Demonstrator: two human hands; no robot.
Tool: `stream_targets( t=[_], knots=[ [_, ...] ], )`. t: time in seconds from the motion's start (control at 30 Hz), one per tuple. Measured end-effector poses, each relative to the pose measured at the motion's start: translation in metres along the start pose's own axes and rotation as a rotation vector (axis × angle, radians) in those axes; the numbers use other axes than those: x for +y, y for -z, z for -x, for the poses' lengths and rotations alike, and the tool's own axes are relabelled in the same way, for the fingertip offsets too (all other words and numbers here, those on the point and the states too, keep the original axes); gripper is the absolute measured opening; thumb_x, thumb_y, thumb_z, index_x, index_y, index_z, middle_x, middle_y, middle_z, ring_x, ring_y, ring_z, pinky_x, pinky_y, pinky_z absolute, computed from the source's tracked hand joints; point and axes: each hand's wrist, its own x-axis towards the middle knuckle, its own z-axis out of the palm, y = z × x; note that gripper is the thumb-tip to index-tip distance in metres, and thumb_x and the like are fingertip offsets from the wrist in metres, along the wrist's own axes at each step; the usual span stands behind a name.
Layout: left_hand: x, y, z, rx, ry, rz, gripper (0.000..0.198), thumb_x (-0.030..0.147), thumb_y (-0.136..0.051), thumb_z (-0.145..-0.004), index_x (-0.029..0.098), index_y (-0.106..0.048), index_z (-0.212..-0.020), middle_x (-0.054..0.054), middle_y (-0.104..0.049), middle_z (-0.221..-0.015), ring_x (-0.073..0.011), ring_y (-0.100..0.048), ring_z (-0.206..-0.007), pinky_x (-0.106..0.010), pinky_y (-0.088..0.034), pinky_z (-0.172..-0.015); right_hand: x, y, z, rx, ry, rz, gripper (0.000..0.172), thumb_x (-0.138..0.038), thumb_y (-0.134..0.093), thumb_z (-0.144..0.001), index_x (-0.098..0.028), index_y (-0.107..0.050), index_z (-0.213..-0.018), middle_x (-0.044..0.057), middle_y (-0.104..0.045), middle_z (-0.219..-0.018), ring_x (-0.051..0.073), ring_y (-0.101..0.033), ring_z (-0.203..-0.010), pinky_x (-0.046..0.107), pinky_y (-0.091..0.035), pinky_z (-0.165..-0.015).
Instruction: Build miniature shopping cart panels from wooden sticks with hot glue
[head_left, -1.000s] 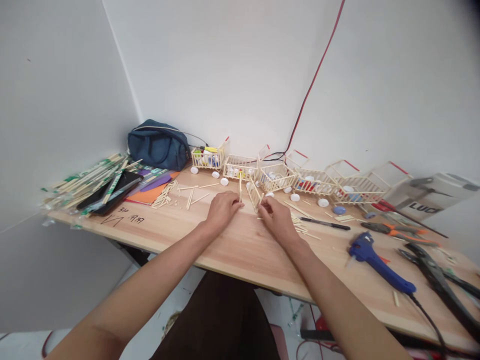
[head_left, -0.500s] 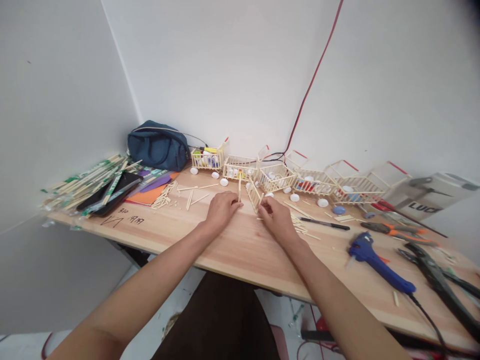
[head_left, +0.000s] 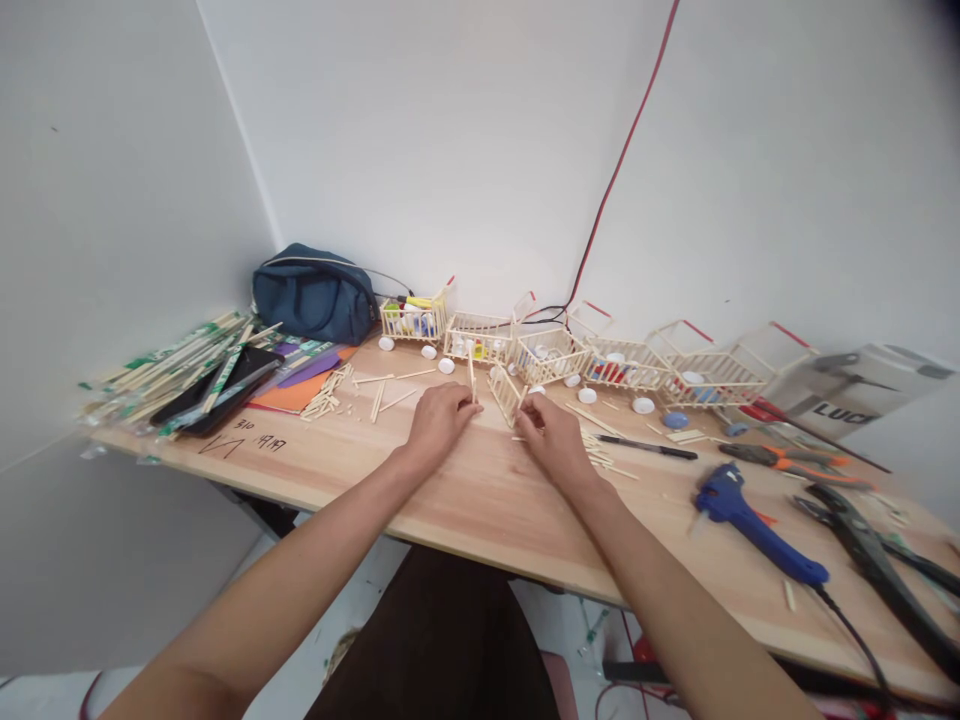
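Note:
My left hand is closed, its fingertips pinching a small wooden-stick panel that stands upright, nearly edge-on to me. Closed too is my right hand, with thumb and fingers on the edge of a slatted wooden-stick frame tilted over the tabletop. A narrow gap separates the two pieces. Just behind them stand miniature shopping carts made of sticks, among them one cart with yellow and white items and another with white items.
Loose sticks lie left of my hands. A blue glue gun, a black pen, pliers and black cutters are at the right. Packaged chopsticks and a blue pouch occupy the left.
My left hand has shifted slightly left with the upright panel, widening the gap to the slatted frame. The right hand keeps its place. The whole view has shifted a little.

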Motion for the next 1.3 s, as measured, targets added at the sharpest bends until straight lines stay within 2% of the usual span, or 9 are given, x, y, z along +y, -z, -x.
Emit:
stream_targets(
  t=[0.13,0.37,0.53,0.67,0.93,1.13,1.3],
  knots=[
    [0.001,0.002,0.002,-0.013,0.007,-0.065,0.024,0.029,-0.066,-0.083,0.018,-0.057,-0.063,-0.003,-0.062,-0.07,-0.0166,-0.053,-0.067,-0.028,-0.032,-0.062,-0.003,0.002,0.0,0.016,0.016,0.008,0.01,-0.025,-0.047,-0.086,-0.021,-0.053,-0.079,0.0,-0.058,-0.07,0.015,-0.053,-0.065,0.026,-0.037,-0.064],
    [0.01,0.008,0.012,-0.046,-0.024,-0.252,0.019,0.03,-0.053,-0.092,0.018,-0.061,-0.078,-0.005,-0.064,-0.086,-0.018,-0.058,-0.078,-0.029,-0.036,-0.066,0.002,0.003,-0.001,0.054,-0.01,-0.007,0.011,-0.027,-0.049,-0.085,-0.019,-0.054,-0.081,0.0,-0.059,-0.07,0.015,-0.053,-0.065,0.025,-0.037,-0.065],
    [0.016,0.01,0.013,-0.153,-0.014,-0.347,0.02,0.029,-0.048,-0.094,0.018,-0.062,-0.085,-0.007,-0.064,-0.091,-0.0201,-0.059,-0.086,-0.03,-0.042,-0.074,0.006,0.001,0.0,0.051,0.003,-0.008,0.013,-0.028,-0.048,-0.087,-0.019,-0.054,-0.08,0.0,-0.058,-0.07,0.014,-0.051,-0.063,0.025,-0.037,-0.064],
    [0.02,0.01,0.012,-0.19,-0.026,-0.368,0.017,0.028,-0.05,-0.093,0.018,-0.062,-0.087,-0.008,-0.065,-0.093,-0.0213,-0.06,-0.09,-0.031,-0.043,-0.077,0.006,0.001,-0.001,0.045,-0.002,0.002,0.012,-0.028,-0.048,-0.087,-0.019,-0.053,-0.079,-0.001,-0.057,-0.069,0.014,-0.051,-0.064,0.025,-0.036,-0.064],
    [0.017,0.008,0.013,-0.156,-0.062,-0.303,0.016,0.029,-0.053,-0.092,0.018,-0.062,-0.084,-0.006,-0.065,-0.092,-0.0205,-0.059,-0.09,-0.029,-0.041,-0.074,0.005,0.0,0.0,0.021,0.011,0.0,0.01,-0.026,-0.049,-0.087,-0.019,-0.053,-0.081,0.0,-0.058,-0.071,0.014,-0.054,-0.066,0.024,-0.038,-0.066],
    [0.012,0.004,0.012,-0.093,-0.047,-0.113,0.016,0.028,-0.06,-0.088,0.017,-0.061,-0.076,-0.003,-0.063,-0.081,-0.0169,-0.057,-0.076,-0.027,-0.037,-0.068,0.004,-0.001,0.0,0.002,0.053,0.024,0.009,-0.025,-0.048,-0.088,-0.019,-0.053,-0.082,0.001,-0.06,-0.075,0.014,-0.054,-0.069,0.025,-0.039,-0.067],
    [0.01,0.002,0.009,-0.037,-0.051,0.009,0.024,0.026,-0.065,-0.084,0.016,-0.056,-0.064,0.0,-0.058,-0.067,-0.0144,-0.052,-0.066,-0.026,-0.032,-0.063,0.002,0.0,0.0,0.006,0.059,0.02,0.009,-0.024,-0.048,-0.087,-0.02,-0.053,-0.081,0.001,-0.059,-0.074,0.014,-0.054,-0.068,0.025,-0.039,-0.067]
  ],
)
